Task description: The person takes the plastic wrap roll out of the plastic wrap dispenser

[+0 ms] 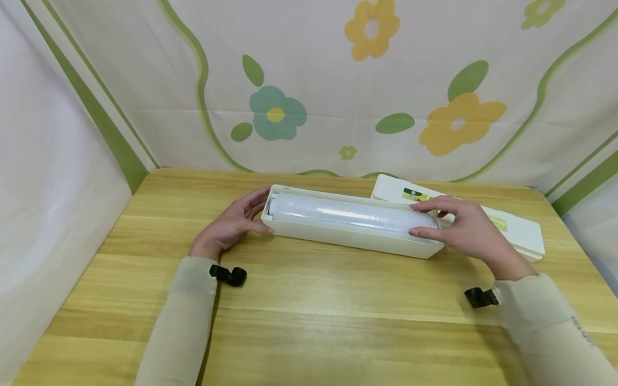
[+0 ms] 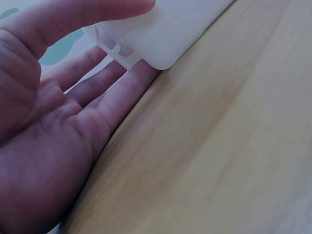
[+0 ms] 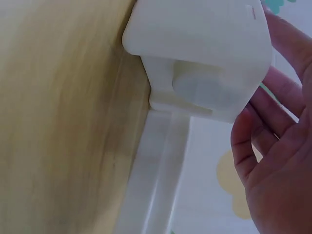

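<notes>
A long white box (image 1: pixel 347 242) sits without its cover on the wooden table, angled slightly down to the right. A roll of cling film (image 1: pixel 338 210) lies lengthwise inside it. My left hand (image 1: pixel 236 221) holds the box's left end, thumb along the front wall and the other fingers at the end and behind. In the left wrist view the thumb lies across the corner of the box (image 2: pixel 180 29). Over the right end, my right hand (image 1: pixel 463 225) grips the roll between thumb and fingers at the box's rim. The right wrist view shows the open notch in the end wall (image 3: pixel 195 29).
Behind the box and to its right lies a long white lid (image 1: pixel 523 231) with green labels, partly hidden by my right hand. A flowered curtain (image 1: pixel 314 69) hangs along the table's back edge. Bare wood (image 1: pixel 338 316) extends in front of the box.
</notes>
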`<action>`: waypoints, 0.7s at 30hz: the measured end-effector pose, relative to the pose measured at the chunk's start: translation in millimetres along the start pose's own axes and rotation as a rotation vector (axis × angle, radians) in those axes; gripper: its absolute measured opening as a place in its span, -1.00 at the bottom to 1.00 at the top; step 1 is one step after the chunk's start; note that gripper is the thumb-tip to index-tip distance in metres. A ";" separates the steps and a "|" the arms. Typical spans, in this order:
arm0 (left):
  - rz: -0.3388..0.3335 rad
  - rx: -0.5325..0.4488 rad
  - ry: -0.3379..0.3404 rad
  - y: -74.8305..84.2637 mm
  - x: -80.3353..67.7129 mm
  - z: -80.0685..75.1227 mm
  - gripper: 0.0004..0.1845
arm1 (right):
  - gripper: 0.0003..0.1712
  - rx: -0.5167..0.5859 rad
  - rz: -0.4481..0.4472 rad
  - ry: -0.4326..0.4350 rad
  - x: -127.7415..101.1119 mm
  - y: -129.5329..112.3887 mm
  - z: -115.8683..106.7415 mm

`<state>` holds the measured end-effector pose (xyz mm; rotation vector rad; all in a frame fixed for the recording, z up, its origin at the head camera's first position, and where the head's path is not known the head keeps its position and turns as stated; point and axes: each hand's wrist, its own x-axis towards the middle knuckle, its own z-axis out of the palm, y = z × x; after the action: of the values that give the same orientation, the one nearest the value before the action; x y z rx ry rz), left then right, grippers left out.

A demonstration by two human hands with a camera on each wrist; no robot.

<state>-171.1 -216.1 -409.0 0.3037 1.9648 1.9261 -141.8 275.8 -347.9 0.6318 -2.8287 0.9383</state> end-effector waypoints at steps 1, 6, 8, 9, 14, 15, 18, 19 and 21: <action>0.000 0.000 0.000 0.4 0.1 0.2 0.18 | -0.44 -0.026 -0.004 0.002 0.0 -0.8 0.4; -0.011 0.013 0.001 1.4 -0.4 0.4 0.19 | -0.33 -0.133 -0.062 0.003 0.0 -4.3 2.4; -0.015 0.015 0.004 1.7 -0.2 0.7 0.19 | -0.30 -0.167 -0.099 0.008 0.6 -5.6 2.9; -0.016 0.016 0.006 1.8 -0.2 1.0 0.20 | -0.28 -0.176 -0.111 0.008 1.3 -6.1 3.0; -0.023 0.016 0.012 2.0 0.8 1.8 0.20 | -0.19 -0.197 -0.045 -0.051 5.1 -9.7 1.5; -0.026 0.020 0.014 1.9 0.9 1.6 0.20 | -0.17 -0.196 -0.023 -0.073 5.9 -10.5 0.9; -0.033 0.043 0.017 2.0 0.7 1.7 0.20 | -0.16 -0.201 0.014 -0.129 9.0 -14.1 -0.9; -0.034 0.054 0.017 1.8 0.4 1.6 0.19 | -0.17 -0.205 0.011 -0.142 10.4 -14.9 -1.1; -0.034 0.071 0.017 1.4 -0.5 1.5 0.19 | -0.21 -0.204 0.006 -0.163 13.0 -16.3 -0.7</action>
<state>-170.2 -214.9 -407.5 0.2722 2.0389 1.8465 -147.0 259.8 -335.6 0.7038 -3.0162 0.6131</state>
